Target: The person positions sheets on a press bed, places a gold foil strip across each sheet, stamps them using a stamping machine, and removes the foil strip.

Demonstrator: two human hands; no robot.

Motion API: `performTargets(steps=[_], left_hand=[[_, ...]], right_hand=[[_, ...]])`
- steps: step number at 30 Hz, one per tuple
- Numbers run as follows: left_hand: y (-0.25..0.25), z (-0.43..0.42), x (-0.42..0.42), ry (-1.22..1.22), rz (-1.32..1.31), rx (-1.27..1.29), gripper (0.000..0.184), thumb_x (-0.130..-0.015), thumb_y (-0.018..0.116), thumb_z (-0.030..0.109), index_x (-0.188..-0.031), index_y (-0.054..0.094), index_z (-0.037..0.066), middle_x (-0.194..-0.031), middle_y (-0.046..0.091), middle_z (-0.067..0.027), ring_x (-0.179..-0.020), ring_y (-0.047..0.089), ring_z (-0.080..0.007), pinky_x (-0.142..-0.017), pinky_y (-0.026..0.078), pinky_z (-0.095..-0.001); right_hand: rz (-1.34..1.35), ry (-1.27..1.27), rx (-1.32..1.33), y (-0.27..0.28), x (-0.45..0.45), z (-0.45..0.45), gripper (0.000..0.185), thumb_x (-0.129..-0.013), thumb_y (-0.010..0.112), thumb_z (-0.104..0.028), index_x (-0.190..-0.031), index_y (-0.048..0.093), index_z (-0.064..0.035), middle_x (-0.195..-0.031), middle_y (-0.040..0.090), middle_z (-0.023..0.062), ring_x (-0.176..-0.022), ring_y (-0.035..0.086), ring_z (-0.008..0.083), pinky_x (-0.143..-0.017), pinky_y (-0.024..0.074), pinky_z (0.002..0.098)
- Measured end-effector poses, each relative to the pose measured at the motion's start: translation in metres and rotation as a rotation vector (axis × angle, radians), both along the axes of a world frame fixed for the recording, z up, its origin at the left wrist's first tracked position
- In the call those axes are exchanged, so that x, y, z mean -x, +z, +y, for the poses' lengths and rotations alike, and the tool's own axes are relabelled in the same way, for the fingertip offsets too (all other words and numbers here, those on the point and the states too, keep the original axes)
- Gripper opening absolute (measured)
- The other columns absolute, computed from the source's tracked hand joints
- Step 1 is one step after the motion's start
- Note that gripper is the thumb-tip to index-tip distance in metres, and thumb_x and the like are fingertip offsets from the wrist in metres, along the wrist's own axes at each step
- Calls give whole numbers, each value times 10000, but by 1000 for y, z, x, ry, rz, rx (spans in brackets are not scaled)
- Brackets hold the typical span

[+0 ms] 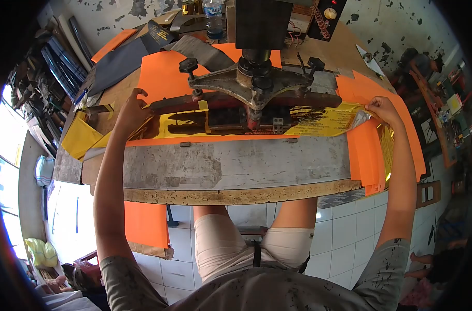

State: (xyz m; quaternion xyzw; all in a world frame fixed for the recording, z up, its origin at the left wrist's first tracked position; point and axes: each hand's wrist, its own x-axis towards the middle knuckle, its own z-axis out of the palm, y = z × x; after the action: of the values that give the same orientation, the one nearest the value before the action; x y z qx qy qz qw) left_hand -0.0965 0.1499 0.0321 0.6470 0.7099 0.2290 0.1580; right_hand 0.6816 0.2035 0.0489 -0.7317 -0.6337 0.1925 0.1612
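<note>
Gold foil (327,122), long axis left-to-right, right fingers (376,106) pinching its end, left fingers (136,94) half-curled, hold unclear

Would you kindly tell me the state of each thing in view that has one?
Foil: spread lengthwise, with dark patches.
Press: above the foil; contact cannot be told.
Orange sheets: overlapping in a pile.
Bottle: upright.
Left hand: fingers bent, beside the foil; grip unclear.
Right hand: pinching the foil near its right end.

gold foil (327,123) partly hidden by press (264,78), press top cut off
</note>
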Motion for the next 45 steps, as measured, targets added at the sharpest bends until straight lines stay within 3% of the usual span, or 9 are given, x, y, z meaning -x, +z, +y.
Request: performTargets(steps=[10, 16, 21, 26, 29, 30, 33, 38, 45], left_hand=[[-1, 1, 6, -34, -28, -17, 588, -803, 817, 122, -1297, 507, 53, -913, 703, -129, -843, 667, -237, -777, 503, -371], [14, -16, 39, -278, -36, -196, 646, -844, 787, 108, -1430, 518, 83, -1148, 705, -145, -1070, 668, -259, -964, 507, -385], [39, -86, 61, -58, 114, -357, 485, -900, 735, 88, -1363, 597, 61, -1228, 691, -129, -1148, 642, -257, -1024, 482, -388], [17, -176, -16, 47, 3, -536, 252, -926, 694, 45, -1175, 653, 28, -1113, 689, -103, -1067, 660, -259, -977, 491, -379], [-41, -221, -62, 9, -6, -593, 412, -821, 728, -17, -1213, 612, 35, -1201, 670, -130, -1164, 614, -323, -1036, 454, -431], [-54, -235, -79, -33, -28, -591, 494, -784, 742, 15, -1253, 599, 70, -1271, 654, -120, -1252, 569, -342, -1086, 404, -479], [-102, -261, -113, -45, 124, -593, 536, -984, 574, 430, -1375, 536, 65, -1503, 502, -208, -1455, 384, -442, -1204, 215, -616], [-146, -269, -139, -13, 99, -585, 765, -1021, 487, 555, -1601, 291, 96, -1689, 161, -275, -1558, 76, -519, -1217, 52, -691], [-155, -274, -133, -42, 104, -536, 782, -1035, 466, 570, -1623, 247, 104, -1704, 77, -279, -1564, 19, -518, -1218, 23, -690]], right_hand=[[28, 19, -48, -9, -4, -4, 182, -939, 771, -195, -954, 686, -34, -826, 664, 7, -727, 601, 88, -665, 480, 250], [222, 10, -395, 5, 12, -28, 303, -920, 750, -176, -1167, 658, -28, -1157, 687, 95, -1137, 634, 204, -973, 481, 372], [-575, 63, -855, 40, 108, -124, 373, -865, 662, -53, -1235, 633, -91, -1308, 607, 117, -1274, 534, 349, -1117, 349, 522], [-205, 293, -706, -14, 231, -195, 340, -915, 690, -155, -1242, 637, -76, -1328, 601, 116, -1325, 500, 332, -1104, 343, 533], [-153, 311, -649, -46, 271, -203, 366, -947, 683, -209, -1283, 628, -76, -1429, 542, 125, -1389, 448, 341, -1136, 321, 544], [-148, 304, -662, -51, 276, -203, 373, -955, 678, -220, -1295, 625, -77, -1461, 521, 127, -1406, 432, 347, -1146, 314, 548], [-200, 319, -665, -46, 278, -201, 392, -964, 664, -219, -1327, 616, -78, -1523, 466, 132, -1443, 397, 359, -1168, 297, 551], [-210, 366, -687, -56, 284, -185, 383, -971, 650, -213, -1328, 623, -78, -1529, 467, 132, -1452, 388, 356, -1178, 298, 547], [-245, 354, -669, -65, 291, -180, 372, -988, 612, -191, -1335, 630, -59, -1538, 468, 124, -1439, 407, 343, -1185, 294, 520]])
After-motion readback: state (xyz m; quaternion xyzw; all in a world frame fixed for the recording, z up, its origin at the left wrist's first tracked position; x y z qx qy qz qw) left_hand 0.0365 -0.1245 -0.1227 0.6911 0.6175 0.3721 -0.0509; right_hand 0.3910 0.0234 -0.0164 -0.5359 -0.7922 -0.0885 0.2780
